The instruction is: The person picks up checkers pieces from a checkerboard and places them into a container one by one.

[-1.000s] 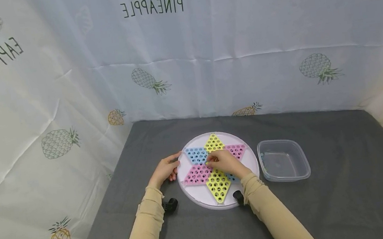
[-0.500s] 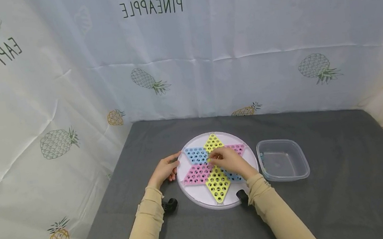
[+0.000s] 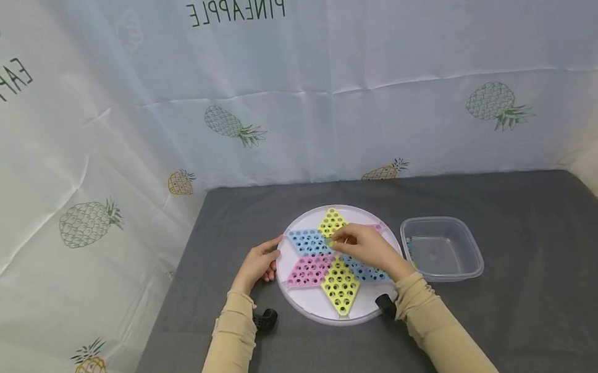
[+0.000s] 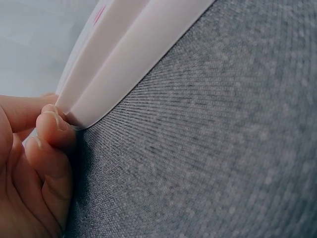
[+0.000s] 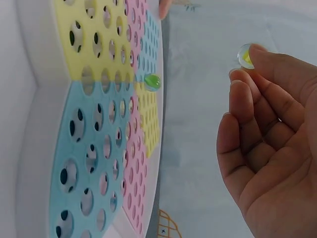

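A round white Chinese checkers board (image 3: 309,302) lies on the grey cloth, its star of yellow, blue and pink triangles full of holes. My left hand (image 3: 255,266) grips the board's left rim, index finger reaching onto the edge and other fingers curled beside it; the left wrist view shows those fingers (image 4: 49,126) right at the rim. Above the star's centre, my right hand (image 3: 367,246) pinches a clear marble (image 5: 244,56) with a yellow swirl between thumb and index finger. One green marble (image 5: 152,82) sits on the board near the middle.
Right of the board stands a clear plastic tub (image 3: 444,249) with a few small bluish things along its left side. Dark wrist-camera mounts (image 3: 266,320) sit below both hands. A pineapple-print curtain (image 3: 293,137) hangs behind the table and at the sides.
My right hand has shifted to the right across the board, uncovering more of the lower right blue triangle. The left hand keeps its hold on the rim.
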`<action>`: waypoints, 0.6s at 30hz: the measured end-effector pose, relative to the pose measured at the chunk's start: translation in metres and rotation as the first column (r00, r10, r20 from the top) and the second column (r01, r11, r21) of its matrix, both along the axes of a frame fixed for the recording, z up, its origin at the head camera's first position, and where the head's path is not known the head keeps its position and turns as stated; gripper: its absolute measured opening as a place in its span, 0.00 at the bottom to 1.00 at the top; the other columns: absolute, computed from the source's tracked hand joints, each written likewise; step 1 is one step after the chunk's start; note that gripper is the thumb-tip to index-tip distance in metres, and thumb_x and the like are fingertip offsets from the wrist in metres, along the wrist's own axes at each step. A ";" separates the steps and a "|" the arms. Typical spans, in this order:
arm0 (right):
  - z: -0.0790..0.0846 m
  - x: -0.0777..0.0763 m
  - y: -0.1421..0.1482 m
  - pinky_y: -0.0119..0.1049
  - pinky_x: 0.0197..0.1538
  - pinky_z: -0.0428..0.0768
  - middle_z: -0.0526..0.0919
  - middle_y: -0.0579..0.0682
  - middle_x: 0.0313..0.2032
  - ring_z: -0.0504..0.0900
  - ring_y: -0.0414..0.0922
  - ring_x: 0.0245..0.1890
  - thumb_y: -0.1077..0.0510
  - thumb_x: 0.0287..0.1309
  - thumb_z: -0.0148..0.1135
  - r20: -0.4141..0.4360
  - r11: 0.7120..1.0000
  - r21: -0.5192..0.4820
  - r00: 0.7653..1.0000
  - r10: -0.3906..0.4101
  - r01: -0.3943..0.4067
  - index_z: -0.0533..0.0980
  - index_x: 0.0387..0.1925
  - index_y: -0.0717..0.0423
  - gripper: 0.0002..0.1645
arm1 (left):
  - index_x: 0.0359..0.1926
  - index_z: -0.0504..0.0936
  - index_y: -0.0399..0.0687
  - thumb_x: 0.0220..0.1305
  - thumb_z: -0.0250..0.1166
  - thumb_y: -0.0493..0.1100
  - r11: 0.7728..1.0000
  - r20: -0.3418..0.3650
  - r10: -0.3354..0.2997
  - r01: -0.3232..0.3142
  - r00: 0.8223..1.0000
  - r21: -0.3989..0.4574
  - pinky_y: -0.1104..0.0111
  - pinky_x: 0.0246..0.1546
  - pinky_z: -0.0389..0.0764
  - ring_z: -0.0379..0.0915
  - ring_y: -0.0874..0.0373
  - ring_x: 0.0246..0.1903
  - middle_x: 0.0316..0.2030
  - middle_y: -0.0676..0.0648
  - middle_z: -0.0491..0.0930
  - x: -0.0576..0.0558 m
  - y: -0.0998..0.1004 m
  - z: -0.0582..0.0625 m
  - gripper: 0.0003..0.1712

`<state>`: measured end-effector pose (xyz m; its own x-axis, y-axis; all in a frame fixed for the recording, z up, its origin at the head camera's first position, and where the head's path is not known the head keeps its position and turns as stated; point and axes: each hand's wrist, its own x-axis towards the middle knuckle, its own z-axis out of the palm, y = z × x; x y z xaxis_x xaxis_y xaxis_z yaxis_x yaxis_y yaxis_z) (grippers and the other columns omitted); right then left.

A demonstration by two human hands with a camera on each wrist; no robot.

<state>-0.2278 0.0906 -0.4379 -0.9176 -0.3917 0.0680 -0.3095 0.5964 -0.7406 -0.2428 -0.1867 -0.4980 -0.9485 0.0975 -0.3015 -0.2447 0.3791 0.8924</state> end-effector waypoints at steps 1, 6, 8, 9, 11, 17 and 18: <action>0.001 0.001 0.001 0.33 0.38 0.74 0.81 0.47 0.34 0.75 0.39 0.32 0.52 0.56 0.62 -0.006 1.000 -0.003 1.000 -0.002 0.002 0.81 0.40 0.51 0.11 | 0.64 0.69 0.63 0.67 0.54 0.44 1.000 0.001 0.001 -0.001 1.000 0.000 0.71 0.13 0.66 0.60 0.61 0.09 0.14 0.50 0.65 0.000 0.000 0.000 0.25; 0.004 0.003 0.009 0.32 0.36 0.75 0.81 0.46 0.34 0.75 0.40 0.31 0.51 0.57 0.62 -0.013 1.000 -0.008 1.000 -0.017 0.016 0.80 0.42 0.51 0.13 | 0.64 0.69 0.64 0.67 0.54 0.44 1.000 0.009 0.002 -0.002 1.000 0.000 0.71 0.14 0.67 0.60 0.61 0.09 0.14 0.50 0.66 -0.002 0.000 -0.001 0.25; 0.005 0.004 0.012 0.32 0.35 0.74 0.81 0.46 0.34 0.74 0.40 0.31 0.50 0.57 0.62 -0.028 1.000 -0.006 0.999 -0.023 0.023 0.80 0.42 0.51 0.14 | 0.64 0.69 0.64 0.67 0.54 0.44 1.000 0.011 0.000 0.000 1.000 0.002 0.71 0.14 0.67 0.60 0.61 0.09 0.14 0.50 0.66 -0.003 0.000 -0.001 0.24; 0.006 0.005 0.013 0.32 0.35 0.74 0.81 0.46 0.34 0.74 0.40 0.31 0.50 0.57 0.62 -0.036 1.000 -0.008 0.999 -0.026 0.025 0.80 0.42 0.51 0.13 | 0.64 0.69 0.64 0.67 0.54 0.44 1.000 0.011 -0.002 0.002 1.000 0.003 0.71 0.14 0.67 0.60 0.61 0.09 0.14 0.50 0.66 -0.003 0.000 -0.001 0.24; 0.009 0.007 0.016 0.32 0.35 0.74 0.81 0.46 0.34 0.74 0.40 0.31 0.50 0.56 0.62 -0.064 0.999 -0.004 0.997 -0.032 0.032 0.80 0.42 0.51 0.13 | 0.64 0.69 0.64 0.67 0.54 0.44 1.000 0.013 -0.002 0.002 1.000 0.004 0.71 0.14 0.67 0.60 0.61 0.09 0.14 0.50 0.66 -0.003 -0.001 -0.001 0.25; 0.013 0.010 0.025 0.32 0.34 0.74 0.82 0.47 0.35 0.75 0.40 0.32 0.50 0.55 0.64 -0.097 0.998 -0.022 0.993 -0.065 0.063 0.81 0.43 0.52 0.15 | 0.64 0.69 0.64 0.67 0.55 0.44 1.000 0.013 0.002 -0.002 1.000 0.003 0.71 0.13 0.66 0.60 0.61 0.09 0.14 0.50 0.66 -0.004 -0.001 0.000 0.25; 0.013 0.011 0.027 0.32 0.34 0.74 0.82 0.47 0.35 0.75 0.40 0.32 0.50 0.55 0.63 -0.091 0.997 -0.031 0.993 -0.071 0.069 0.81 0.43 0.52 0.16 | 0.64 0.69 0.64 0.67 0.55 0.44 1.000 0.012 0.002 -0.002 1.000 0.002 0.71 0.13 0.66 0.60 0.61 0.09 0.14 0.50 0.66 -0.004 -0.001 0.000 0.25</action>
<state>-0.2172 0.1174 -0.4247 -0.9320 -0.3234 0.1638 -0.3356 0.5987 -0.7273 -0.2465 -0.1875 -0.4983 -0.9451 0.0962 -0.3122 -0.2558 0.3765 0.8904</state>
